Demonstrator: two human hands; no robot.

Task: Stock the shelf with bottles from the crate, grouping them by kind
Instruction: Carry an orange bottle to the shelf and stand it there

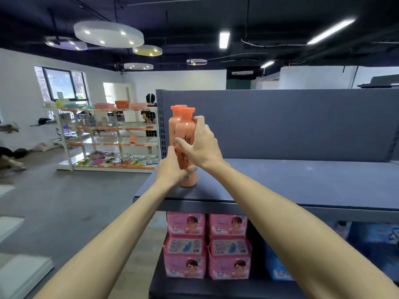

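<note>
Two orange bottles (183,134) upright at shelf's (302,180) left front corner, caps up, long axes vertical; wide bare room rightward; left hand (172,169) wrapped low, right hand (200,145) gripping front bottle's middle.

Lying bare and wide open, to the right of the bottles (183,134), the top shelf (302,180), giving free passage along nearly its whole length. Blocking the left end, two orange bottles standing close together, with both hands crowding around them: the left hand (172,169) pressing in low, the right hand (200,145) wrapping the front one. Closing off the rear, the back panel (280,121), rising upright behind the shelf. Standing open above, the air over the shelf. Filling the lower shelf, pink packs (207,244) and blue packs (367,244), leaving little room there. Lying open to the left, the aisle floor (75,190).
</note>
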